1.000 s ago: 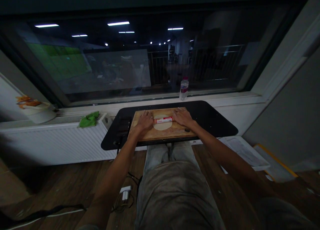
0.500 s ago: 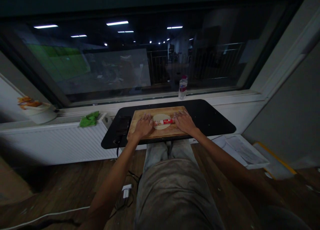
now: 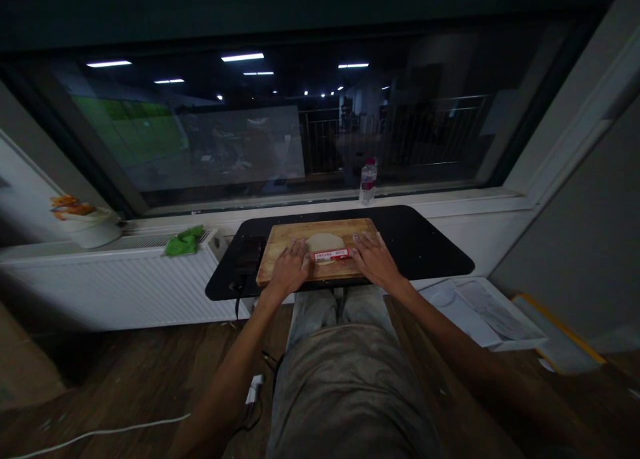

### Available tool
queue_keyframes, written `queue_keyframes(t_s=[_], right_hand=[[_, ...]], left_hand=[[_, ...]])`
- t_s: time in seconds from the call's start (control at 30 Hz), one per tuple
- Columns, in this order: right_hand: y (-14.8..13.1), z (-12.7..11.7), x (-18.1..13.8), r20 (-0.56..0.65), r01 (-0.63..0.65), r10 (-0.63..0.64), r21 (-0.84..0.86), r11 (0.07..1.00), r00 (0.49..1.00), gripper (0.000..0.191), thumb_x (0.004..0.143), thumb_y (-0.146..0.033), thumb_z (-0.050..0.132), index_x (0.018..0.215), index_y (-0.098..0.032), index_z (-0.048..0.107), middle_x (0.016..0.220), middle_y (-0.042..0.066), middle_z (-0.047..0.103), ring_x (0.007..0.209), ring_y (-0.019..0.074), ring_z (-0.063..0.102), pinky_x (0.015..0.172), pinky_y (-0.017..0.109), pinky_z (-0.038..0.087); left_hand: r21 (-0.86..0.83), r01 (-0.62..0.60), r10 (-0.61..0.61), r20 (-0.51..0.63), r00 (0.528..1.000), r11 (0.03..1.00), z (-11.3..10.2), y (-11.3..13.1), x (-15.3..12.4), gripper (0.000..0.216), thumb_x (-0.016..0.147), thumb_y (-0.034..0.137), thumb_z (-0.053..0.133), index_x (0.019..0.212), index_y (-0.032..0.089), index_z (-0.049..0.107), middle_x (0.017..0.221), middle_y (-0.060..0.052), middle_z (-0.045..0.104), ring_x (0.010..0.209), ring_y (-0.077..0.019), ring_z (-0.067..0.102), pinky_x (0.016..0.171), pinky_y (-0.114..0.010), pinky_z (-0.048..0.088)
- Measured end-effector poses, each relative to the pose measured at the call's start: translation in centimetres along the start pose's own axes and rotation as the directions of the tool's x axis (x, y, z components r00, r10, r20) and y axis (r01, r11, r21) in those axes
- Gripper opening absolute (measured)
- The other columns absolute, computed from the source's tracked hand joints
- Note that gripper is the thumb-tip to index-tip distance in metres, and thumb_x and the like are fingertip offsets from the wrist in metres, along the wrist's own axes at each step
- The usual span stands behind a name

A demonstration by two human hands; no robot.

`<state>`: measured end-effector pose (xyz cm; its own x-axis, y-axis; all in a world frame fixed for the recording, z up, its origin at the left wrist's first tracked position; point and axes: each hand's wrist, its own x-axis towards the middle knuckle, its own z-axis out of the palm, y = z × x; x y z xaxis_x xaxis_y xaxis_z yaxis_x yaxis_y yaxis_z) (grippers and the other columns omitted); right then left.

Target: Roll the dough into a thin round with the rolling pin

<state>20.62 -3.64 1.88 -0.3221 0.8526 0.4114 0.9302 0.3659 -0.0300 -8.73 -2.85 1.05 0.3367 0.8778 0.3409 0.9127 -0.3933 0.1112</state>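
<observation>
A wooden board [image 3: 285,236] lies on a black table [image 3: 425,246]. On it sits a flat round of pale dough [image 3: 325,242]. A roller with a red and white label [image 3: 331,254] rests across the dough's near edge. My left hand [image 3: 291,269] presses flat on the roller's left end, fingers stretched out. My right hand [image 3: 373,259] lies flat on its right end, fingers spread. Both palms bear down on the roller rather than wrapping it.
A water bottle [image 3: 368,181] stands on the window sill behind the table. A green cloth [image 3: 184,241] lies on the white radiator at left, beside a white bowl [image 3: 90,227]. Papers [image 3: 475,306] lie on the floor at right. A white cable and plug [image 3: 254,387] lie below.
Both hands and the roller have drawn back toward me, from the middle of the dough to its near edge. More of the dough shows beyond the roller.
</observation>
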Motion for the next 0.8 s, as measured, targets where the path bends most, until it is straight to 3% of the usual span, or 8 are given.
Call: queue_keyframes(t_s=[0.2,0.4,0.6,0.8], right_hand=[[0.1,0.4,-1.3,-0.066,0.023,-0.022,0.013,1.0,0.998,0.064,0.117,-0.036,0.031,0.171,-0.011,0.055,0.172,0.018,0.058,0.166,0.0339,0.048,0.143,0.06,0.022],[0.6,0.5,-1.0,-0.042,0.032,-0.031,0.026,0.999,0.999,0.066,0.119,-0.037,0.023,0.167,-0.007,0.058,0.171,0.02,0.059,0.166,0.0322,0.047,0.143,0.058,0.023],[1.4,0.8,3.8,0.07,0.064,-0.063,-0.024,0.998,0.996,0.063,0.121,-0.037,0.024,0.159,-0.01,0.066,0.165,0.019,0.065,0.164,0.0353,0.049,0.142,0.063,0.022],[2.1,1.9,9.6,0.213,0.066,-0.06,-0.026,0.997,0.975,0.058,0.121,-0.042,0.028,0.16,-0.026,0.068,0.172,0.009,0.06,0.17,0.0361,0.039,0.139,0.068,0.025]], left_hand=[[-0.012,-0.013,0.012,-0.042,0.999,1.0,0.3,0.3,-0.8,0.059,0.117,0.035,0.035,0.171,0.017,0.049,0.175,-0.013,0.056,0.171,-0.0297,0.04,0.142,-0.05,0.037],[-0.031,-0.017,0.016,-0.05,0.999,0.999,0.7,0.2,-0.9,0.059,0.119,0.036,0.03,0.17,0.012,0.05,0.176,-0.016,0.054,0.17,-0.0301,0.044,0.141,-0.05,0.037],[-0.005,0.03,-0.03,-0.072,0.997,1.0,1.2,0.3,-0.6,0.057,0.12,0.037,0.03,0.168,0.015,0.052,0.17,-0.018,0.061,0.166,-0.0323,0.049,0.138,-0.054,0.04],[0.027,0.053,-0.053,0.024,0.998,0.998,0.7,-0.1,0.4,0.058,0.121,0.039,0.028,0.17,0.019,0.052,0.179,-0.015,0.05,0.171,-0.0337,0.04,0.136,-0.058,0.041]])
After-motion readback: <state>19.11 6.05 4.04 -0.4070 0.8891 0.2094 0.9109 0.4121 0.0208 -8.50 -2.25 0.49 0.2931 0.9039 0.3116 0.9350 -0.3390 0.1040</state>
